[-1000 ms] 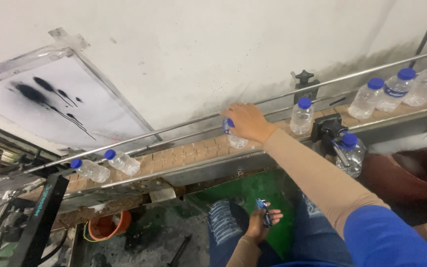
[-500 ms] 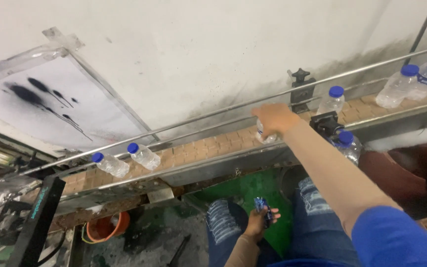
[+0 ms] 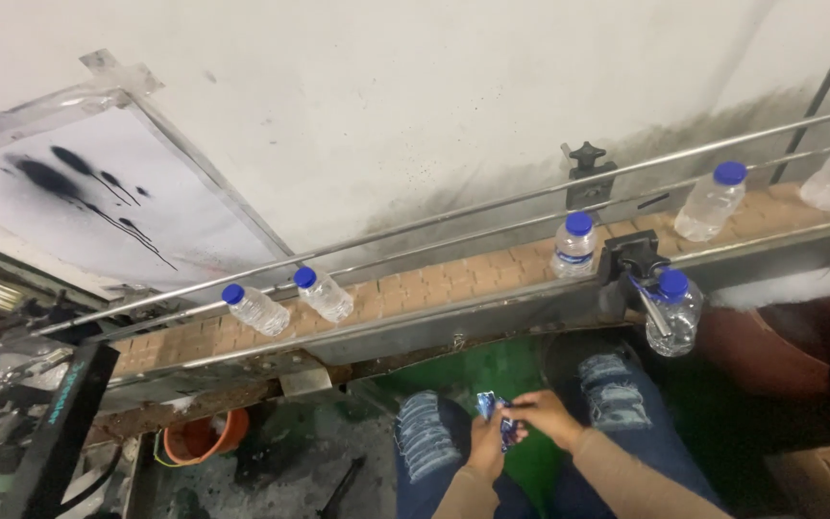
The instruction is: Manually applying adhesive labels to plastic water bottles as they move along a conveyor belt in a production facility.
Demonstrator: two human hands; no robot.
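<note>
Blue labels [image 3: 494,419] upright (both hands [image 3: 530,423])

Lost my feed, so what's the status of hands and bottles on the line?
Left hand and right hand in lap, both on small blue labels. Five bottles upright on conveyor; nearest bottle untouched. Nothing blocking.

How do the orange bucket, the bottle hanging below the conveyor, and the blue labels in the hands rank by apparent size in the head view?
1. Orange bucket, partly hidden.
2. Hanging bottle; close to the bucket, so unsure.
3. Blue labels, clearly smallest, held by both the left hand and right hand.
</note>
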